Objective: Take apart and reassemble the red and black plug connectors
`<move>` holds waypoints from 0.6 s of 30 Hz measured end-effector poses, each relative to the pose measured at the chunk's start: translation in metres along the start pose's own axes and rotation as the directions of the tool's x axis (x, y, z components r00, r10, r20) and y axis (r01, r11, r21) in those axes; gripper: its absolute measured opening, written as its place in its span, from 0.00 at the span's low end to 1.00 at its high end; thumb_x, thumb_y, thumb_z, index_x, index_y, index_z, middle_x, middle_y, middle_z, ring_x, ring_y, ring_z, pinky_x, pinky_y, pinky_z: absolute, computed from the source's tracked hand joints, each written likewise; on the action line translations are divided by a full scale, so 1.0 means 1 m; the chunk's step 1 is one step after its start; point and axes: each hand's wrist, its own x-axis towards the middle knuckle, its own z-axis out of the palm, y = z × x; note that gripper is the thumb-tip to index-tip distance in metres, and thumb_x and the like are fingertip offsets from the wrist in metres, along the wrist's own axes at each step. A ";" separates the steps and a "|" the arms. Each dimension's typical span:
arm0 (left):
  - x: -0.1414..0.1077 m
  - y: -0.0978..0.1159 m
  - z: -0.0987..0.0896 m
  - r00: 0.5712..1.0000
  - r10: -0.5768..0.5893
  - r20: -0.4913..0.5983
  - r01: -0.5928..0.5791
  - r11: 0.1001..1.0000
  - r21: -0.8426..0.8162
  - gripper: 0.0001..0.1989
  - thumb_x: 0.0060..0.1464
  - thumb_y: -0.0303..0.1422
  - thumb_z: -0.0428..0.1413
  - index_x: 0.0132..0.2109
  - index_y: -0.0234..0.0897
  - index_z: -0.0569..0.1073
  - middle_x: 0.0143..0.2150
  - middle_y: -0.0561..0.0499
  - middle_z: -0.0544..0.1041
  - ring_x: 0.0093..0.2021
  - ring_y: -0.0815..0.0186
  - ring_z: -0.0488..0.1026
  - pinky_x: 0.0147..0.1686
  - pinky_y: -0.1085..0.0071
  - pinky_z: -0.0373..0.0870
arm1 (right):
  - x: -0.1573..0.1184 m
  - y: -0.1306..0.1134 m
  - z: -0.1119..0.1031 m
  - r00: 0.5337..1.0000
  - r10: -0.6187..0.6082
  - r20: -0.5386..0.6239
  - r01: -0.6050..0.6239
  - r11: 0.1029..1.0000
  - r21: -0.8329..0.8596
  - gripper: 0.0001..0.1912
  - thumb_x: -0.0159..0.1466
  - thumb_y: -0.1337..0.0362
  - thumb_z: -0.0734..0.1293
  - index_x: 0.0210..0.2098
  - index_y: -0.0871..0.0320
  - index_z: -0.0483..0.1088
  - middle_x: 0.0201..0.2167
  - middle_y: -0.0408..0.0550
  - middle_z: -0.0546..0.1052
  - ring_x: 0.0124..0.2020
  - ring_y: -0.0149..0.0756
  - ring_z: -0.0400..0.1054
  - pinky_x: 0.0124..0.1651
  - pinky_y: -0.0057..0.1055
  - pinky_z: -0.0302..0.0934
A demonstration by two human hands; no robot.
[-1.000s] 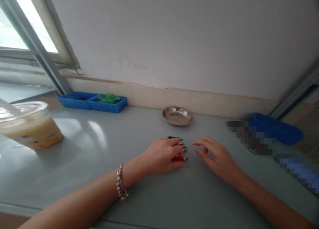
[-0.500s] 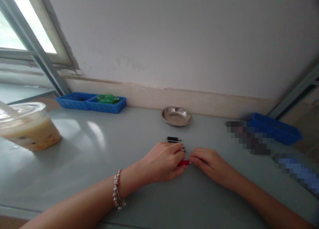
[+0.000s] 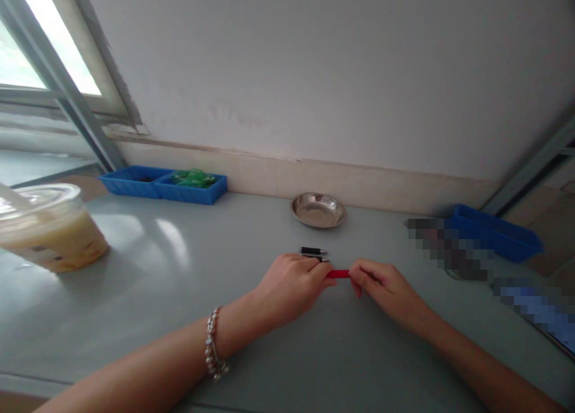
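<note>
A slim red pen (image 3: 338, 274) is held level between my two hands, just above the grey table. My left hand (image 3: 291, 288), with a beaded bracelet at the wrist, closes around its left end, palm down. At its other end, the thumb and fingers of my right hand (image 3: 381, 287) pinch the pen, covering the tip. Just beyond my left fingers lie short black pen pieces with silvery tips: one black piece (image 3: 311, 251) in plain sight and another black piece (image 3: 317, 259) partly covered by my hand.
A shallow metal dish (image 3: 318, 211) sits near the wall. Blue trays (image 3: 191, 195) at the back left hold green items; another blue tray (image 3: 496, 233) is at the back right. A lidded drink cup (image 3: 49, 239) stands left. Blurred-out objects (image 3: 539, 308) lie right.
Both hands have brought the red pen slightly away from me. My right hand has moved from beside the pen's tip to pinching that end, hiding the tip.
</note>
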 end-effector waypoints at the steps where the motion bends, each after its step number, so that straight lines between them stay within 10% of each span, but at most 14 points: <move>1: 0.000 0.000 0.001 1.000 -0.008 -0.002 0.008 1.000 -0.002 0.10 0.58 0.33 0.46 0.40 0.35 0.69 0.30 0.49 0.75 0.31 0.64 0.73 0.31 0.69 0.68 | 0.000 0.000 0.000 1.000 -0.011 -0.008 0.011 1.000 -0.014 0.16 0.63 0.59 0.54 0.22 0.58 0.61 0.17 0.40 0.64 0.21 0.28 0.60 0.26 0.25 0.53; 8: 0.001 0.000 0.002 0.999 -0.033 -0.032 0.032 0.999 -0.035 0.14 0.60 0.35 0.42 0.40 0.34 0.70 0.30 0.48 0.74 0.28 0.65 0.72 0.29 0.70 0.68 | 0.000 0.005 0.000 0.993 0.018 -0.115 -0.023 0.999 -0.041 0.10 0.57 0.56 0.62 0.34 0.56 0.64 0.20 0.39 0.69 0.21 0.29 0.61 0.25 0.25 0.54; 18: 0.001 0.000 0.004 0.999 -0.041 -0.016 0.041 0.998 -0.042 0.14 0.60 0.35 0.42 0.40 0.34 0.70 0.31 0.48 0.75 0.29 0.64 0.73 0.29 0.69 0.68 | 0.000 0.003 -0.001 0.997 0.017 -0.074 -0.015 1.000 0.026 0.12 0.61 0.60 0.58 0.25 0.58 0.67 0.19 0.41 0.70 0.22 0.29 0.61 0.25 0.25 0.53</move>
